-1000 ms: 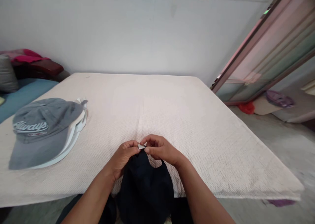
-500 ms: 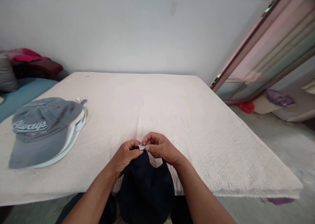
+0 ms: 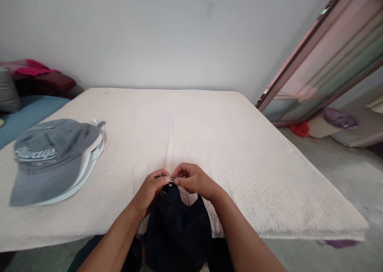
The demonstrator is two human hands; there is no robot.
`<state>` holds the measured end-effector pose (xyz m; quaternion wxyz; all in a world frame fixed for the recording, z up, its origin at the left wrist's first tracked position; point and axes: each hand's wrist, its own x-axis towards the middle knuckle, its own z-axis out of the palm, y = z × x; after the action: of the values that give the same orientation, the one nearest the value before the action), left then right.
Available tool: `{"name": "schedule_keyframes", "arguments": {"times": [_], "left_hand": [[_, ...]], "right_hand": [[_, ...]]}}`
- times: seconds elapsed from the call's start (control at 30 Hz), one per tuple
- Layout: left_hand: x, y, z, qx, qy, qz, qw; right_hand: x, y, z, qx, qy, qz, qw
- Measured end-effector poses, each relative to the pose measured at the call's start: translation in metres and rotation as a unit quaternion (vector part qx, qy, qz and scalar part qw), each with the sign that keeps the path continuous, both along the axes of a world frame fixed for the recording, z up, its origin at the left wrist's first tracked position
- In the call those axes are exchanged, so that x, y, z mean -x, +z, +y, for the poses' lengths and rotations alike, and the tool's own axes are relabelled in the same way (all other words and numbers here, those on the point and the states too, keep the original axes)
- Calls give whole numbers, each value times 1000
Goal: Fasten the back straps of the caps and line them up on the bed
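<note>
- Head view, near edge of the bed (image 3: 227, 144): a dark cloth (image 3: 176, 224) hangs over the edge towards the person, with its top end lifted between the two hands.
- Tab (image 3: 170, 180): a small pale piece at the top of the cloth, mostly hidden. Whether it is metal or fabric cannot be told.
- Left hand (image 3: 151, 190): closed in a fingertip pinch on the tab from its left side.
- Right hand (image 3: 194, 181): closed in a matching pinch from the right, its fingertips touching those of the left.
- Relation: the tab sits right at the meeting of both pinches, equally near each hand. The cloth's long axis runs from there down and back towards the person.
- Grey cap (image 3: 50, 152): lies on a stack of white caps (image 3: 89, 164), well apart to the left.
</note>
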<state>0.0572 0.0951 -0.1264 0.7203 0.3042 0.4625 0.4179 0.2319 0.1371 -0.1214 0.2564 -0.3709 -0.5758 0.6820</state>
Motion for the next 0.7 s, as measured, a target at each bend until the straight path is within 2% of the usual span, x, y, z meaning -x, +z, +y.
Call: {"name": "schedule_keyframes", "arguments": {"times": [0.17, 0.43, 0.57, 0.7], "left_hand": [[-2, 3, 2, -2, 8, 49, 999], [1, 9, 0, 47, 11, -3, 999], [1, 8, 1, 57, 33, 9, 998], [0, 5, 1, 69, 58, 29, 995]], "right_hand": [[0, -3, -1, 4, -2, -12, 1000], [-1, -4, 0, 17, -6, 3, 1000], [0, -5, 1, 28, -14, -10, 999], [0, -2, 0, 67, 9, -16, 998]]}}
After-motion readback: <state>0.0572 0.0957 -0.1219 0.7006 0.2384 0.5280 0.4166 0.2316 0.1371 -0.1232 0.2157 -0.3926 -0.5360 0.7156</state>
